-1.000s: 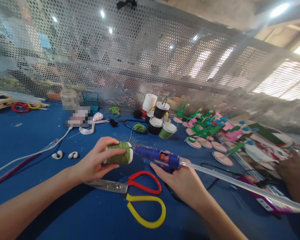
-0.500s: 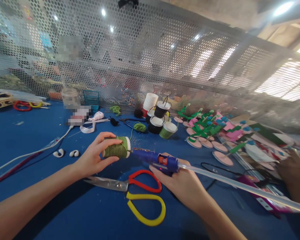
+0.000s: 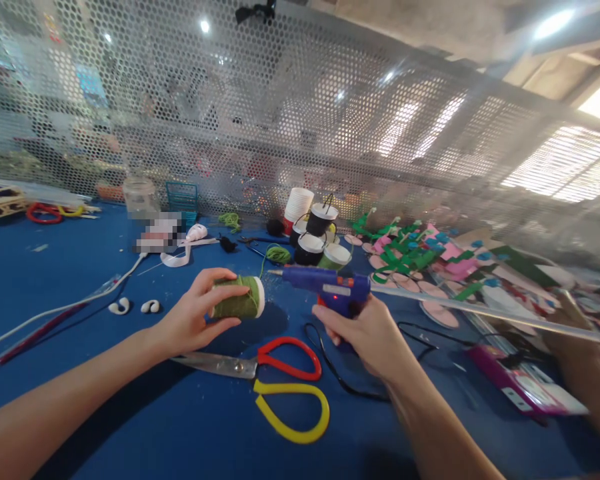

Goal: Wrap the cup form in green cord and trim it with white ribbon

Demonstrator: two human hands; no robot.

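One green yarn-wrapped cup was held sideways above the blue tabletop, gripped in the left hand, white end rightward. The right hand gripped one blue glue gun, its nozzle apart from the cup. One pair of scissors lay nearer the viewer; two white curled pieces lay leftward. Tabletop showed between the cup and the nearer of two green yarn bundles. A perforated metal screen bounded the far edge.

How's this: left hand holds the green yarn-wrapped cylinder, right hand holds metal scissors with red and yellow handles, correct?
Wrong tool: the head view shows the right hand holding a blue plastic glue gun. The left hand holds the cylinder.
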